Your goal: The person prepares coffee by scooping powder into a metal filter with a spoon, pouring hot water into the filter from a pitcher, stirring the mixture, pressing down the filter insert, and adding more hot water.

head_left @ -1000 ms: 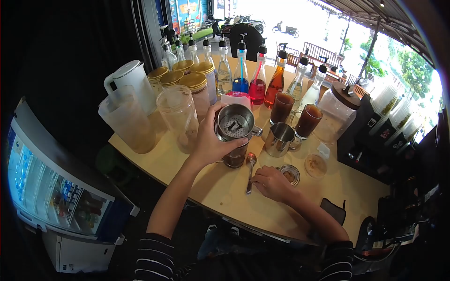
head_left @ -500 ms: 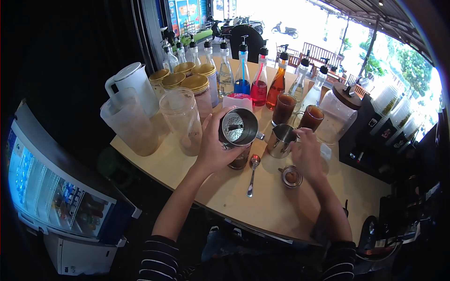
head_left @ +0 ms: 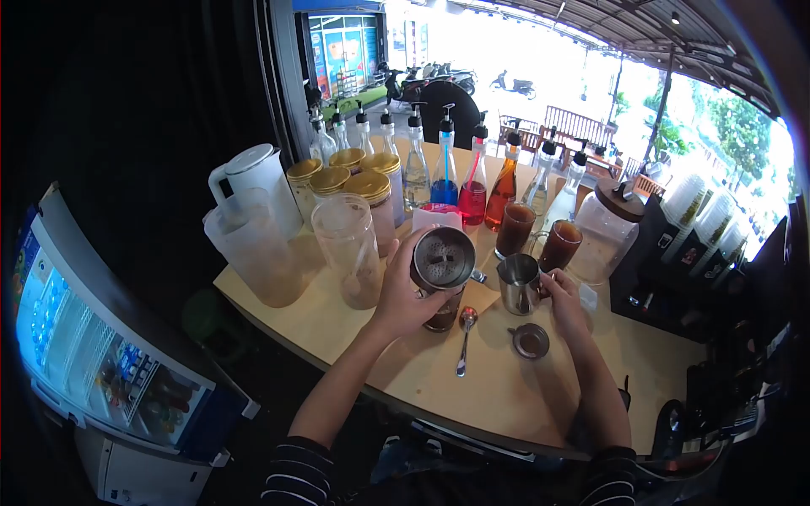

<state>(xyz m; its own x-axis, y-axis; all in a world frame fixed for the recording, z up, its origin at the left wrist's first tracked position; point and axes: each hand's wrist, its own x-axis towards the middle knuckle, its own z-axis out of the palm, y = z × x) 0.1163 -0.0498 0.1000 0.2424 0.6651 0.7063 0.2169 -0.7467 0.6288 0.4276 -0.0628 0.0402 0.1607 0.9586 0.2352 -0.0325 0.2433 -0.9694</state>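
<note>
My left hand (head_left: pixel 407 291) is wrapped around a metal drip coffee filter (head_left: pixel 443 257). Inside its rim the perforated disc looks dark, with small light specks. Under the filter stands a glass (head_left: pixel 443 316) with something dark brown in it, partly hidden by my fingers. My right hand (head_left: pixel 567 302) is closed on the handle of a small steel milk pitcher (head_left: pixel 521 288), upright just right of the filter; its contents cannot be made out. A spoon (head_left: pixel 467 339) and a small round metal lid (head_left: pixel 531 341) lie on the table in front.
Two mugs of brown drink (head_left: pixel 515 229) stand behind the pitcher. Pump bottles of coloured syrup (head_left: pixel 474 201) line the back of the table (head_left: pixel 422 392). Gold-lidded jars (head_left: pixel 369 185), a tall clear container (head_left: pixel 346 253) and plastic jugs (head_left: pixel 257 253) crowd the left. A wooden-lidded dispenser (head_left: pixel 607 228) is at right.
The camera view has tilted up, so everything sits lower in the picture. Inside the filter, the bright perforated disc now looks darker. Both hands stay by the filter and pitcher.
</note>
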